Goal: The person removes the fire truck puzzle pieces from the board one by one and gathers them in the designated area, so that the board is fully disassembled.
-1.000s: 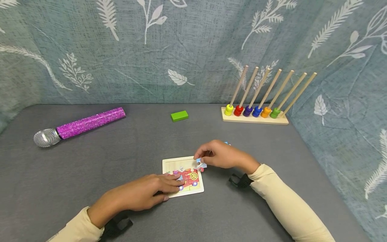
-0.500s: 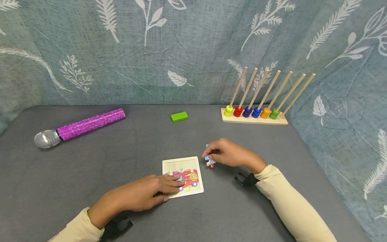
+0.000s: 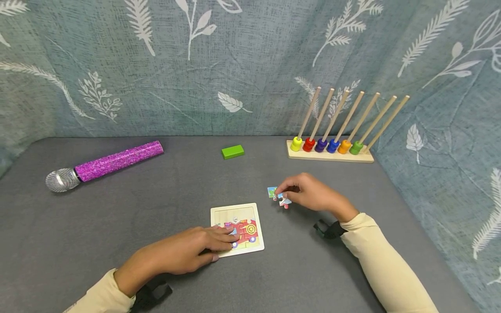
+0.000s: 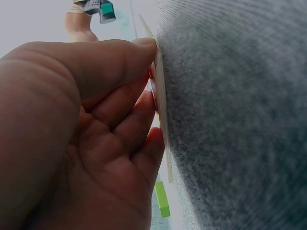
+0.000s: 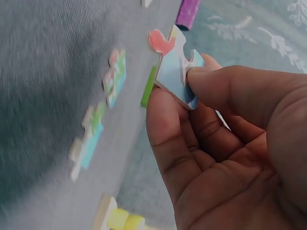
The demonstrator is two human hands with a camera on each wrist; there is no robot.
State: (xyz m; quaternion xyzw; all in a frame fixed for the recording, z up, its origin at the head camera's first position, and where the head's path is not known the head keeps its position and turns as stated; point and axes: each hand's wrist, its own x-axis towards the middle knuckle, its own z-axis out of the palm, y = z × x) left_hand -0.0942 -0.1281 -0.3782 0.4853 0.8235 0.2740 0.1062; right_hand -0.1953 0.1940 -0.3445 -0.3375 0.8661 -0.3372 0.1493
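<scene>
My left hand (image 3: 185, 248) lies with its fingers extended over the lower left of a small wooden jigsaw puzzle tray (image 3: 260, 226), covering part of a red vehicle picture. In the left wrist view the thumb (image 4: 120, 60) touches the rim. The tray's upper part shows bare wood. Right of the tray and apart from it, my right hand (image 3: 313, 191) pinches a blue, white and red puzzle piece (image 5: 172, 69) between thumb and fingers. One loose puzzle piece (image 3: 272, 191) lies beside the fingertips. In the right wrist view another loose puzzle piece (image 5: 88, 141) lies on the table.
A green block (image 3: 232, 151) lies at the back middle of the grey table (image 3: 156, 195). At the back right stands a wooden peg rack (image 3: 330, 155) with coloured beads and tall rods. A glittery purple microphone (image 3: 117, 161) lies at the left. A patterned curtain (image 3: 250, 65) hangs behind.
My right hand, holding the puzzle piece, has moved right and back from the tray's upper right corner, uncovering a loose piece. The left hand has stayed on the tray.
</scene>
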